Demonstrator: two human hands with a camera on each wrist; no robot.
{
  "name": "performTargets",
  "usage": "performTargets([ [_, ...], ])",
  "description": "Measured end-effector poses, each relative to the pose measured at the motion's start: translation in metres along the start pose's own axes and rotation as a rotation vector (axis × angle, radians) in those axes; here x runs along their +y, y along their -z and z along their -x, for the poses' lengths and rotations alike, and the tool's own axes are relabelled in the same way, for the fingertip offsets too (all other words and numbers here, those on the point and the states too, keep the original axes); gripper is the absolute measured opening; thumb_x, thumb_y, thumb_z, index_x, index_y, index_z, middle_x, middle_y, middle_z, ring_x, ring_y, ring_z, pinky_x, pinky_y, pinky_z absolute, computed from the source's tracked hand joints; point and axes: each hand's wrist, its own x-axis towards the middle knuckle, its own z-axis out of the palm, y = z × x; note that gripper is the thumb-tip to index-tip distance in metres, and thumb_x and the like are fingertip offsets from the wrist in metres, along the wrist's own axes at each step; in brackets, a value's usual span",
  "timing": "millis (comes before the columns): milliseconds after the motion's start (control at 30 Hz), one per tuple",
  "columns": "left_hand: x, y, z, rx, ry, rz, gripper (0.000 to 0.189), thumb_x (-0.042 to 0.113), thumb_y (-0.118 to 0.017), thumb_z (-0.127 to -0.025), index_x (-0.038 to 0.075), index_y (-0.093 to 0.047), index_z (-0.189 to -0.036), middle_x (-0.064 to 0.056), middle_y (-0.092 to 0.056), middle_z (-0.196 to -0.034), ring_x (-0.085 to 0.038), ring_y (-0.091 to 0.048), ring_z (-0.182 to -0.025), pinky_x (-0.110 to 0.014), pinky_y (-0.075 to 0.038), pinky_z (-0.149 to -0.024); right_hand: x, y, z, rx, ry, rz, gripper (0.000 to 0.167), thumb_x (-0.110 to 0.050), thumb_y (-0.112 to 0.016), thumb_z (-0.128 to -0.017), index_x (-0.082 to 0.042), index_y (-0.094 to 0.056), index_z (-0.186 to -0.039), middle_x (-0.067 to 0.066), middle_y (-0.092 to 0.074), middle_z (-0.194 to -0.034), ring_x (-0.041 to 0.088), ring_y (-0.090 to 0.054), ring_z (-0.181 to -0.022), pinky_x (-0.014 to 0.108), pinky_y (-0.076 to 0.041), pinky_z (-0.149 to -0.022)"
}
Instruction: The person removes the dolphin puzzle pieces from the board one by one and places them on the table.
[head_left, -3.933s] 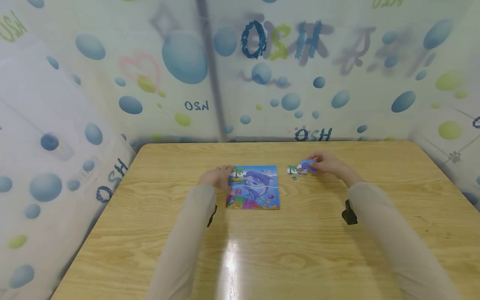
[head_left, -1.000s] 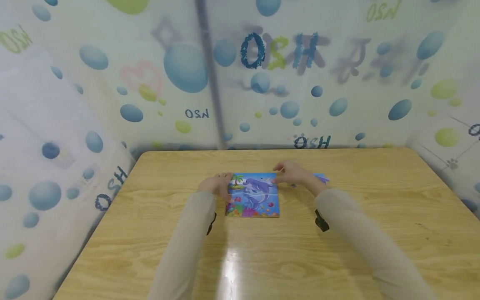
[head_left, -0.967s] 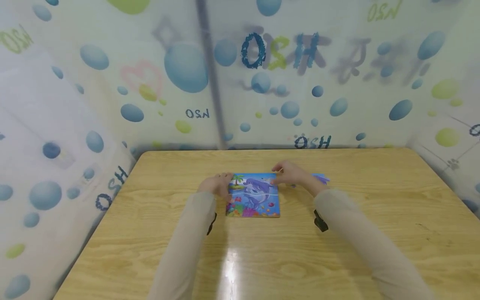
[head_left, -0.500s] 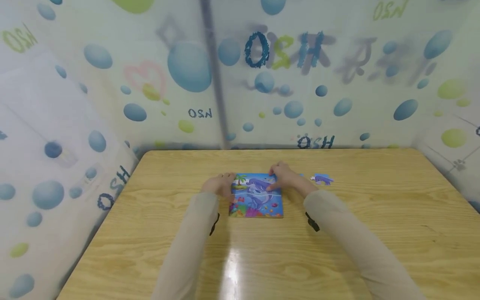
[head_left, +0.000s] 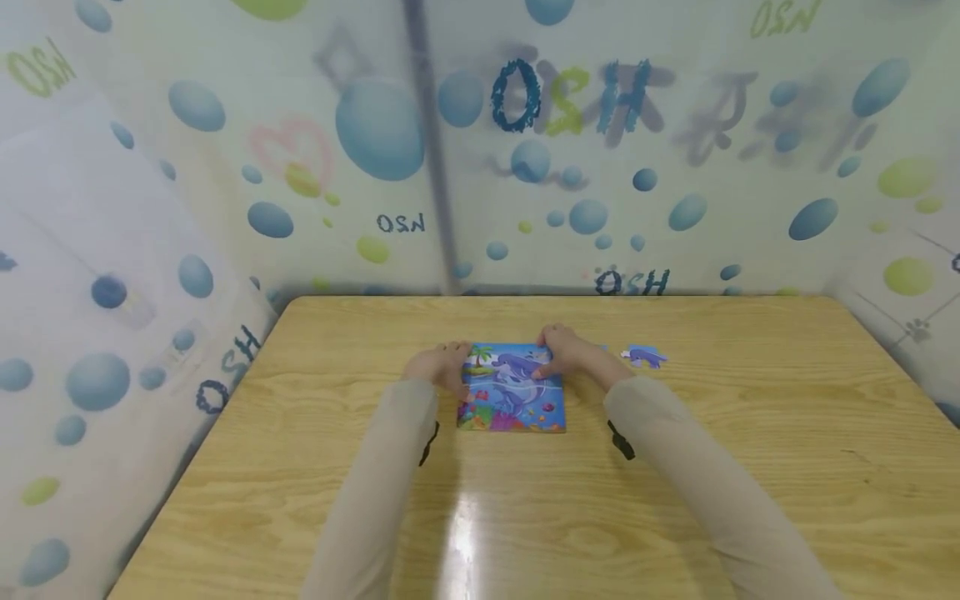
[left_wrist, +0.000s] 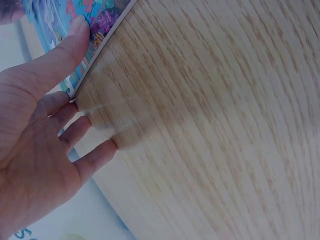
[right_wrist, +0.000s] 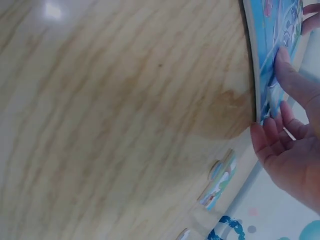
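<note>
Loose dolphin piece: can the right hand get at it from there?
Probably yes. The dolphin piece lies uncovered on the table, to the right of the right hand. That hand's grip on the puzzle would likely have to end first.

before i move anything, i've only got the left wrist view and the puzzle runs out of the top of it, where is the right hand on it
Observer: In the head view, the right hand grips the upper right corner area of the dolphin puzzle.
Operator: ok, anything lying loose past that side
Observer: Yes, a loose puzzle section with a purple dolphin print lies on the table, to the right of the right hand; I cannot tell if it is one piece or several joined.
Operator: and what is printed at the upper left corner
Observer: A palm tree with green fronds, seen in the head view.
</note>
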Motion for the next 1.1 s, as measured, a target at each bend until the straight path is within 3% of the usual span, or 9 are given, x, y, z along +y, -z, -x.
performTargets([
  [300, 0.000, 0.002, 0.001, -0.010, -0.005, -0.006, 0.092, 0.032, -0.070, -0.079, 0.010, -0.013, -0.147, -0.011, -0.016, -0.153, -0.030, -0.014, -0.142, -0.046, -0.018, -0.115, -0.006, -0.005, 0.006, 0.107, -0.001, -0.068, 0.047, -0.018, -0.071, -0.079, 0.000, -0.046, -0.115, 0.019, -0.043, -0.116, 0.029, -0.044, -0.105, 0.043, -0.041, -0.097],
  [567, -0.001, 0.002, 0.001, -0.005, -0.013, -0.022, 0.091, 0.032, -0.070, -0.080, 0.009, -0.013, -0.147, -0.011, -0.016, -0.153, -0.030, -0.015, -0.141, -0.045, -0.018, -0.115, -0.006, -0.004, 0.008, 0.213, -0.008, -0.218, 0.033, -0.005, -0.067, -0.080, 0.000, -0.054, -0.110, 0.021, -0.049, -0.112, 0.030, -0.053, -0.099, 0.040, -0.047, -0.088],
  [1100, 0.000, 0.000, 0.000, -0.002, 0.012, -0.013, 0.093, 0.035, -0.070, -0.079, 0.011, -0.012, -0.148, -0.010, -0.014, -0.154, -0.032, -0.013, -0.141, -0.049, -0.020, -0.114, 0.010, 0.008, 0.021, 0.201, -0.053, -0.402, 0.032, -0.011, -0.065, -0.084, -0.001, -0.054, -0.113, 0.021, -0.053, -0.114, 0.032, -0.051, -0.106, 0.039, -0.049, -0.084],
])
